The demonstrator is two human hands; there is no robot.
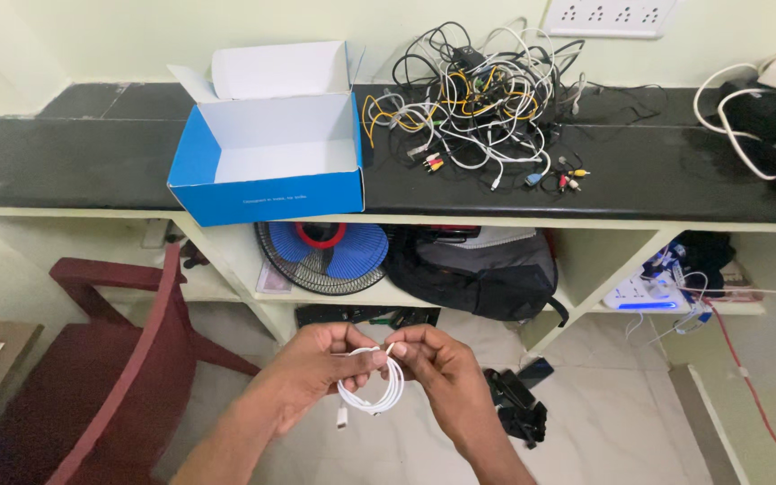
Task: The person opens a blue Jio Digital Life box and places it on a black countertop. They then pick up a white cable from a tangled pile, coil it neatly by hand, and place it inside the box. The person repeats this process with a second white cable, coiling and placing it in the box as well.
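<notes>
Both hands hold one coiled white cable (pixel 372 386).
Left hand (pixel 321 362) and right hand (pixel 437 364), fingers closed, pinch the coil's top, below the counter (pixel 65 162).

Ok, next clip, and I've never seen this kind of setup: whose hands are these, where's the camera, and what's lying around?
The single picture comes from a camera worn on a person's head, looking down at their own bare hands. The left hand and right hand together pinch a small coiled white cable, its plug hanging below. Ahead runs a dark counter holding an open, empty blue box and a tangled pile of cables. On the shelf beneath sit a blue fan and a black backpack. A dark red chair stands at the left.
</notes>
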